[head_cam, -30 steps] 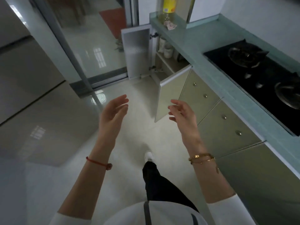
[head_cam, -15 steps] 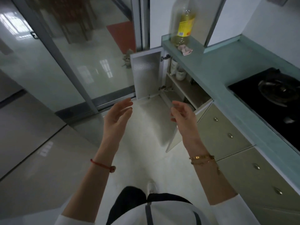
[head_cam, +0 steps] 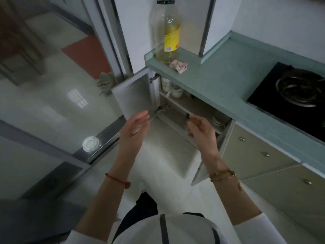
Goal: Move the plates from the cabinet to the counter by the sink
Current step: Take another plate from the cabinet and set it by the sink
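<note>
In the foreground, the left hand (head_cam: 134,128) and right hand (head_cam: 200,132) are raised palms facing, fingers loosely spread, holding nothing. Beyond them, the open under-counter cabinet (head_cam: 177,110) shows a stack of pale round plates (head_cam: 219,118) at the right end of its shelf and white ceramic cups (head_cam: 171,87) higher up. Farthest, a clear plastic bottle of yellow oil (head_cam: 167,32) stands on the pale green stone counter (head_cam: 219,80).

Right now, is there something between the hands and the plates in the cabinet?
Nothing visible blocks them. Both cabinet doors stand open, and the plates sit on the shelf just beyond the empty right hand. The left hand is also empty.
</note>
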Demonstrator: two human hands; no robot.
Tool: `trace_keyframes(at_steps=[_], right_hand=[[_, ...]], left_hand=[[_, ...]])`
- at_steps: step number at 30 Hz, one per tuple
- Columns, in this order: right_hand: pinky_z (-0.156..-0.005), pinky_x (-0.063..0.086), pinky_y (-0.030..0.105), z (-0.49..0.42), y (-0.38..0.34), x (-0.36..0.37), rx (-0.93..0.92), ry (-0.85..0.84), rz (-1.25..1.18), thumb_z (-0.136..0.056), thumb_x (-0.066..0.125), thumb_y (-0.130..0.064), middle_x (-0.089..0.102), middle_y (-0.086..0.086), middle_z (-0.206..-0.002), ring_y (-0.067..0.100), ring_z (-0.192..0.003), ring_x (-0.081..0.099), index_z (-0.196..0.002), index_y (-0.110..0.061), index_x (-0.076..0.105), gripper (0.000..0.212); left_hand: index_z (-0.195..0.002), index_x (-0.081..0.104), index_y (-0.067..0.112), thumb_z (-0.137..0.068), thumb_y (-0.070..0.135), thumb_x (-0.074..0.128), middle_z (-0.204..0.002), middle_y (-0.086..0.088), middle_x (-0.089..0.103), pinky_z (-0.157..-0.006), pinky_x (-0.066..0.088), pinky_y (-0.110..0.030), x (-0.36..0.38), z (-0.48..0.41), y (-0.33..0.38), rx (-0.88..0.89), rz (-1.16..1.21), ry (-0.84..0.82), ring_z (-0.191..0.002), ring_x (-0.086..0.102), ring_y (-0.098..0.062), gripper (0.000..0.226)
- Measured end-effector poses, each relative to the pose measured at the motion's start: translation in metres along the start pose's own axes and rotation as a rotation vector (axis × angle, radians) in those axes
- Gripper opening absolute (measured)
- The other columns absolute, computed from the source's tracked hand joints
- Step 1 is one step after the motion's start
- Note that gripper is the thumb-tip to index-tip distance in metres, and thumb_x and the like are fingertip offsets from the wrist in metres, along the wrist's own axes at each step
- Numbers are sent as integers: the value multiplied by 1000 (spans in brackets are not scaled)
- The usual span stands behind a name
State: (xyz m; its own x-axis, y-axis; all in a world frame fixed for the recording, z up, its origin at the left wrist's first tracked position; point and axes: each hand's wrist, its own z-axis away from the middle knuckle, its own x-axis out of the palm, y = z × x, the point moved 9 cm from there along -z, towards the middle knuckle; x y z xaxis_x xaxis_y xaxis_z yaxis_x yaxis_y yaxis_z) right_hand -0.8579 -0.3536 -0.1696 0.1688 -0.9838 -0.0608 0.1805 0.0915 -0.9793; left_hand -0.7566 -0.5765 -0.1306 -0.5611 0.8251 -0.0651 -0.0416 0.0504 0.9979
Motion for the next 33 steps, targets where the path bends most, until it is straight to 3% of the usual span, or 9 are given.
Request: trace_keyframes(at_steps=[6,15,23,29,33], right_hand=[[-83,55,30,-43,2,29,34,245,-62,-94,59,-13,67,9,-111,20,-96,64,-121,-11,62,27],[-87,55,43,-98,35,35,137,486,-43,-93,61,-13,67,0,-96,15,-89,62,-117,-11,64,25],[-91,55,49,-165,75,21,216,566,-29,-92,61,-15,66,-3,-94,17,-91,63,-116,-12,65,24],[-92,55,49,-223,131,5,266,607,-3,-91,62,-18,66,-5,-91,13,-88,63,-113,-14,67,23],[-91,57,41,-266,192,-4,284,641,-5,-89,62,-23,67,-12,-91,1,-82,64,-111,-21,68,23]], left_hand=[[-124,66,24,-92,13,65,-118,9,71,-89,51,-14,6,-106,-11,21,-73,-289,-111,66,-2,33],[-124,66,25,-91,17,66,-118,11,71,-88,52,-14,58,-214,-67,-51,-104,-520,-111,65,-1,34],[-118,68,35,-90,22,68,-117,12,71,-89,51,-14,120,-276,-114,-51,-120,-636,-111,66,-5,31],[-122,67,22,-90,16,67,-116,7,71,-88,51,-14,160,-314,-167,-48,-156,-658,-109,67,-5,32],[-124,65,12,-91,5,65,-116,2,70,-87,51,-13,192,-342,-222,-43,-181,-673,-106,66,-3,33]])
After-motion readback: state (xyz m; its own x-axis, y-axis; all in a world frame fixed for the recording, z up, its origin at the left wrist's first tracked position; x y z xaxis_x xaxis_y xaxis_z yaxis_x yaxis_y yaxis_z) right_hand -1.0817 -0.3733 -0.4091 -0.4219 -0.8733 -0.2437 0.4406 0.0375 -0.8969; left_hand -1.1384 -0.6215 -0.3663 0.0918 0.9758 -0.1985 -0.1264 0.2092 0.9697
